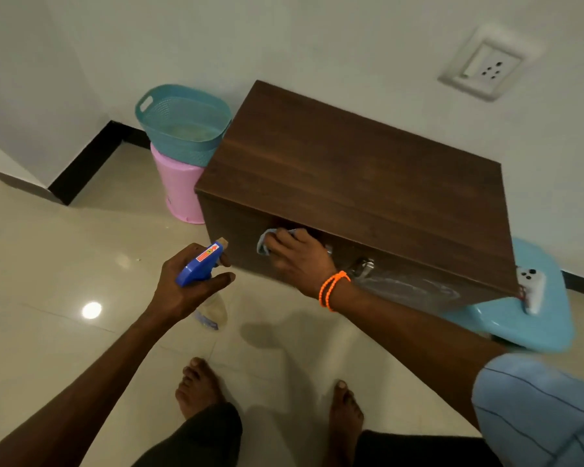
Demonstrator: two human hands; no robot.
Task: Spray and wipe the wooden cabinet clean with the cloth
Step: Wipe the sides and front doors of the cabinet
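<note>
**Wiping the cabinet front, bottle held aside**

The left hand (186,281) is wrapped tight round the clear plastic spray bottle with the blue trigger head (201,264), fingers closed on its neck, nozzle aimed toward the near left corner of the dark brown wooden cabinet (351,170). A squeeze from there could, I judge, throw mist past the corner onto the glossy cream tiled floor (64,264), where bare feet could slip.

Further right, the right hand (297,256) lies flat with fingers pressed together on the crumpled pale blue cloth (263,242), pinning it against the cabinet's near front face, left of the metal handles (363,266). The cloth sits under the fingertips, only its left edge showing; it could snag on the handles. Streaks show on the front, further right.
</note>
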